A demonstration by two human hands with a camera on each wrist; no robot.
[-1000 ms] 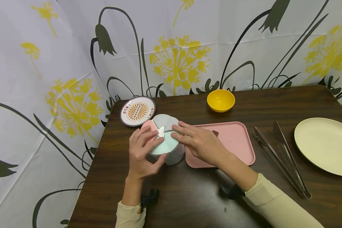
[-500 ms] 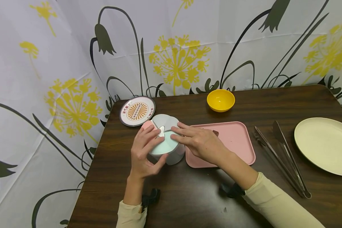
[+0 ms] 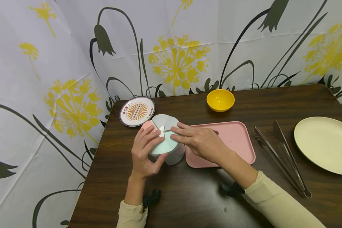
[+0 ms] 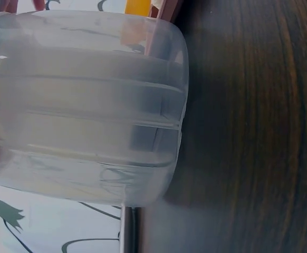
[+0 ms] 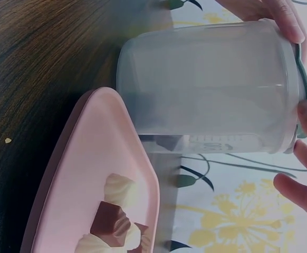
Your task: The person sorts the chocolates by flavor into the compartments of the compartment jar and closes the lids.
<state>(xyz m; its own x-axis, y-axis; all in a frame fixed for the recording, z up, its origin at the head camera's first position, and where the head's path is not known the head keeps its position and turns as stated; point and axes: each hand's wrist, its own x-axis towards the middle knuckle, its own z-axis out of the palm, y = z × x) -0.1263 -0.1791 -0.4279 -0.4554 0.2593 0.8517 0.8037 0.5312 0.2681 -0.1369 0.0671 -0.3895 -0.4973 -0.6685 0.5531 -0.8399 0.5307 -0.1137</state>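
Observation:
A translucent canister (image 5: pixel 211 84) with a lid (image 3: pixel 166 142) in mint, grey and pink sections stands upright on the dark table. My left hand (image 3: pixel 143 152) holds the lid from the left, its fingers over the top by the small white knob (image 3: pixel 161 131) and its thumb at the near rim. From the right, my right hand (image 3: pixel 203 142) rests extended fingertips on the lid. The left wrist view is filled by the ribbed canister wall (image 4: pixel 85 105). Beside the canister is a pink tray (image 3: pixel 235 142) with brown and cream-coloured, chocolate-like pieces (image 5: pixel 108 224), mostly hidden under my right hand in the head view.
Behind the canister lies a patterned plate (image 3: pixel 131 118). A yellow bowl (image 3: pixel 220 100) stands near the table's back edge. To the right are metal tongs (image 3: pixel 286 161) and a large cream plate (image 3: pixel 327 144). A flower-printed cloth (image 3: pixel 188 28) hangs behind the table.
My left hand has shifted slightly to the right over the lid, covering more of its pink section. The right hand and the canister stay nearly in place.

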